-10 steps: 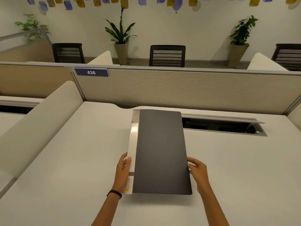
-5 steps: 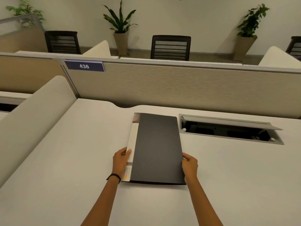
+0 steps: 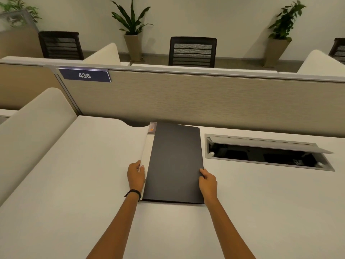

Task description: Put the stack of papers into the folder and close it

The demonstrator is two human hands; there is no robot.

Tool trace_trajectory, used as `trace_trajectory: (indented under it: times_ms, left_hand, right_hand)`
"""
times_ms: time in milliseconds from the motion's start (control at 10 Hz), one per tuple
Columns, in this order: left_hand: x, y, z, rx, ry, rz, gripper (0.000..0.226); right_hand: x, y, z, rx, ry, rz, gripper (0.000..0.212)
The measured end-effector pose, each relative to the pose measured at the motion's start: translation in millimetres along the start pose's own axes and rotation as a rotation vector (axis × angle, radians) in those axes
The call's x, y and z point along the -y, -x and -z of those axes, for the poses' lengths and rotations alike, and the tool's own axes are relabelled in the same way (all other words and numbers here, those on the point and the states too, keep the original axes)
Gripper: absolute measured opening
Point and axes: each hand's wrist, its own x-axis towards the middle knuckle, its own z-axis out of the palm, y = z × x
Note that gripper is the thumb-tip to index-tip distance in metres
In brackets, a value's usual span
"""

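Observation:
A black folder [image 3: 175,161] lies flat and closed on the white desk [image 3: 74,184], its long side running away from me. A white strip with an orange mark [image 3: 147,146] runs along its left edge; I cannot tell whether it is the spine or paper sticking out. My left hand [image 3: 136,175] rests against that left edge, with a dark band on the wrist. At the folder's right edge sits my right hand [image 3: 207,181], its fingers on the cover. No loose papers show.
An open cable tray [image 3: 265,154] with a raised flap is sunk into the desk right of the folder. A beige partition [image 3: 205,101] with a sign reading 436 [image 3: 85,75] closes the back. A curved white divider [image 3: 33,128] stands at the left.
The folder's cover has settled flat and the folder sits farther from me. Both hands stay at its left and right edges. The view has tilted down.

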Motion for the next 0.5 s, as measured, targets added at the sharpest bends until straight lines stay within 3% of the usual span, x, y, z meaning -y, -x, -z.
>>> trace_trajectory:
  times_ms: [500]
  left_hand:
    - [-15,13,-4,0.122,-0.207,-0.042,0.045]
  right_hand:
    - [-4,15,-4,0.093,0.234,0.125,0.043]
